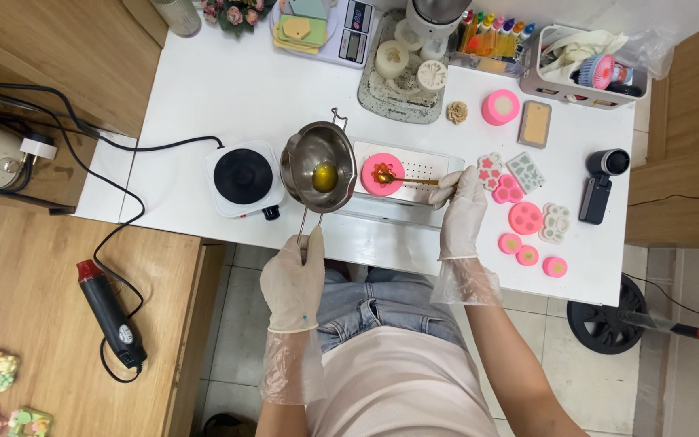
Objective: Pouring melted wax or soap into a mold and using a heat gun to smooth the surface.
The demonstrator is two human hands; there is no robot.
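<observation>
Gripping the long handle of a steel melting pot (318,166) with the gloved left hand (294,279) — yellow liquid pooled inside — while pinching a gold spoon (406,179) in the gloved right hand (463,206), dipping into a pink round mould (383,174) on the white worktop (228,97).

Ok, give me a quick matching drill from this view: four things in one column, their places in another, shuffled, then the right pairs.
Things:
1. metal melting pot
2. gold spoon
3. heat gun
4. small hot plate

Places:
A. lying on the wooden surface, far from the hands
B. held by its handle in the left hand
C. on the white table, just beside the pot
D. held in the right hand, bowl over the round pink mould

Pairs: 1-B, 2-D, 3-A, 4-C
</observation>
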